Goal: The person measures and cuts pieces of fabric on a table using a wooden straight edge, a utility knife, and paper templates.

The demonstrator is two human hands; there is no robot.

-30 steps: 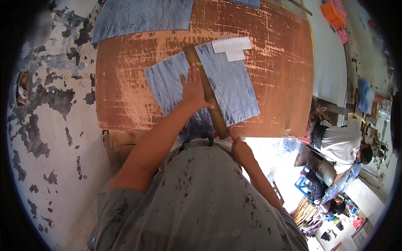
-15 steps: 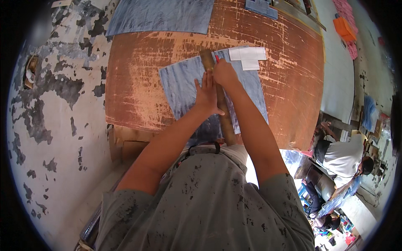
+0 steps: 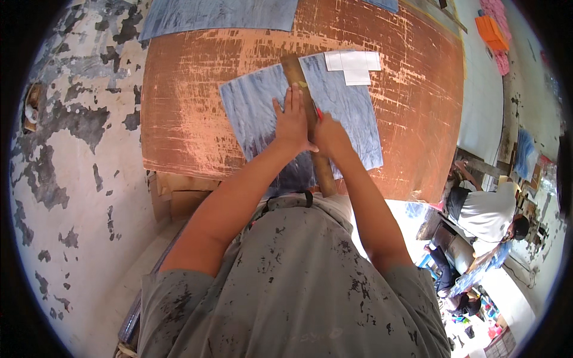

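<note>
A blue-grey streaked sheet (image 3: 352, 122) lies on a worn reddish-brown board (image 3: 191, 107). Across it runs a long brown straightedge (image 3: 323, 170), from the sheet's far edge toward my body. My left hand (image 3: 292, 124) presses flat on the straightedge and the sheet beside it, fingers stretched out. Just right of the strip, my right hand (image 3: 332, 136) is closed round a slim red cutter knife (image 3: 320, 113), its tip against the strip's right edge. Most of the knife is hidden in the fist. White paper pieces (image 3: 357, 76) rest on the sheet's far right corner.
Another blue-grey sheet (image 3: 221, 15) lies at the board's far left. A pale table (image 3: 482, 113) adjoins on the right, with an orange box (image 3: 492, 33) beyond. Other people, one in a white shirt (image 3: 489, 209), are at lower right. A peeling wall (image 3: 77, 149) stands left.
My right hand has drawn the red cutter knife toward my body along the straightedge's right side. My left hand keeps its place on the strip. The whole view has shifted slightly.
</note>
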